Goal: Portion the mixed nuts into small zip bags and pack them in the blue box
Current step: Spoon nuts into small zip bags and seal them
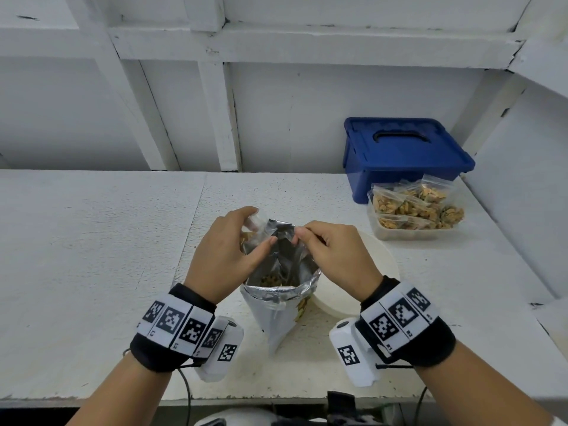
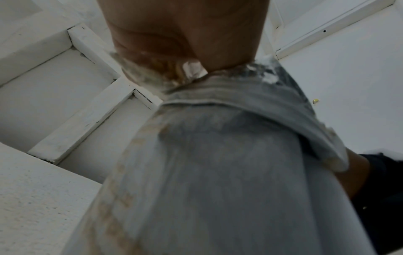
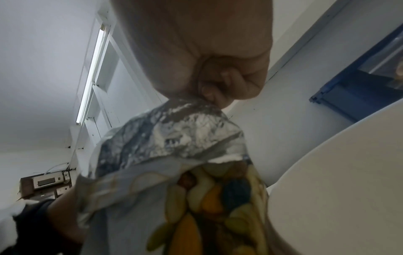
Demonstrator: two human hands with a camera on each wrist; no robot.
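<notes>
— Hands? 
— Left hand point(image 1: 222, 253) and right hand point(image 1: 333, 253) each pinch the foil nut bag's point(image 1: 278, 298) mouth, spreading it for access.
— Elsewhere? 
— Filled zip bags point(image 1: 415, 207) wait in a tub beside the lidded blue box point(image 1: 405, 152) on the counter point(image 1: 92, 256).

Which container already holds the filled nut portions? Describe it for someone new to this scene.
Find the blue box at the back right of the white table. Directly in front of it sits a clear tub heaped with small zip bags of nuts. Unlike the lidded box, it is see-through and open-topped.
</notes>
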